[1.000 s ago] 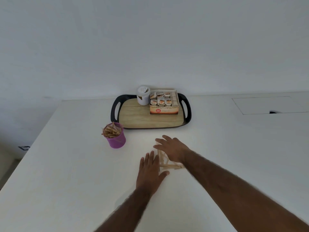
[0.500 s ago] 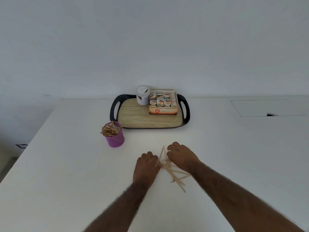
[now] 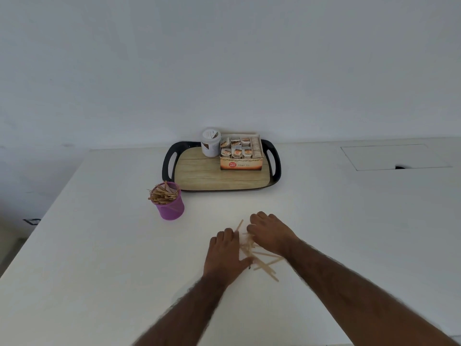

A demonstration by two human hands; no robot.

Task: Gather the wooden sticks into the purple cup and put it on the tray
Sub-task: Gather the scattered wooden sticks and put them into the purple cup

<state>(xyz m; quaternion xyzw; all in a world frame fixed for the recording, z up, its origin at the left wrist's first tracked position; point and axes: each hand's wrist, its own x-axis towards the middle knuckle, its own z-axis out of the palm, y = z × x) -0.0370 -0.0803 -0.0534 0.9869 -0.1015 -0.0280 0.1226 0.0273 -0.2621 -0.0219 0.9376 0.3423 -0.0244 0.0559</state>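
Several wooden sticks (image 3: 259,260): lay on the table between the two hands, partly bunched, with a few splayed out on the near side of the grip and one poking up past the knuckles
Change: a second before, both hands lay flat with fingers spread over the sticks; now the fingers had curled in and the loose pile was drawn tighter
Right hand (image 3: 270,234): fingers curled down over the far ends of the sticks, clamped on them
Left hand (image 3: 225,253): fingers curled, thumb against the bundle; whether it enclosed any stick could not be told
Meaning: judged a gather-up under way, this loose lot not yet lifted
Purple cup (image 3: 171,208): stood to the far left of the grip, already stuffed with sticks, on the table and not on the tray
Tray (image 3: 224,181): lay beyond the grip, just behind the cup, its near half bare
White jar (image 3: 210,143) and sachet box (image 3: 241,156): filled the tray's far side
In the way: nothing lay between grip and cup; the splayed strays could slip out on lifting, and the crowded cup left little room
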